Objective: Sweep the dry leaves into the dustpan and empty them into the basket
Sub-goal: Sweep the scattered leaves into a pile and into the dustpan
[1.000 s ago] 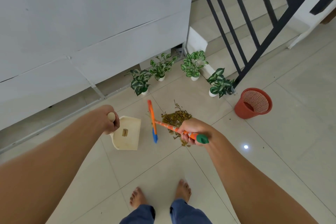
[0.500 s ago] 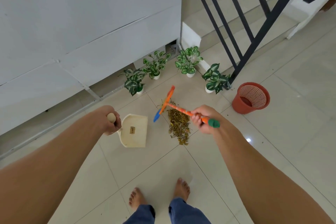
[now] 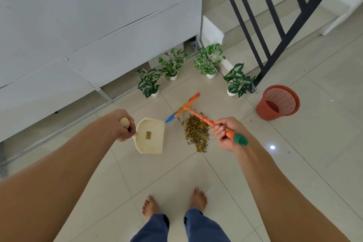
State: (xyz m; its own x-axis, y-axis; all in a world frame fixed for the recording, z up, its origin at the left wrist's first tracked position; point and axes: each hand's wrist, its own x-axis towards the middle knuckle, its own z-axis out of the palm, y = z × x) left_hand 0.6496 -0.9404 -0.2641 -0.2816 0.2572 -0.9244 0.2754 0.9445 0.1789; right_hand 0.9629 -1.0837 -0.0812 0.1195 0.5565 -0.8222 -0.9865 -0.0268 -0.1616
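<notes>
Left fingers [image 3: 128,133]: curled fully round the wooden handle [image 3: 125,123] of the cream dustpan [image 3: 150,136], no gap showing; left hand [image 3: 122,125] holds the pan low over the floor [image 3: 196,171], and whether its lip touches the tile I cannot tell.
Right fingers [image 3: 219,130]: wrapped tight round the orange broom [image 3: 198,117] near its green end cap; right hand [image 3: 227,133] holds the head raised beyond the pile.
Dry leaves [image 3: 196,133]: one heap on the floor, just beside the dustpan's open side, none inside it yet.
Basket [image 3: 278,102]: red mesh, upright, well apart to the right, near a potted plant [image 3: 238,80].
Risk, scatter: a fast stroke from the raised head would likely flick light leaves past the pan.
Risk, gap: if the lip rides off the tile, leaves would probably slide under it.
Risk, spill: tilting the pan on the carry to the basket could shed leaves.
</notes>
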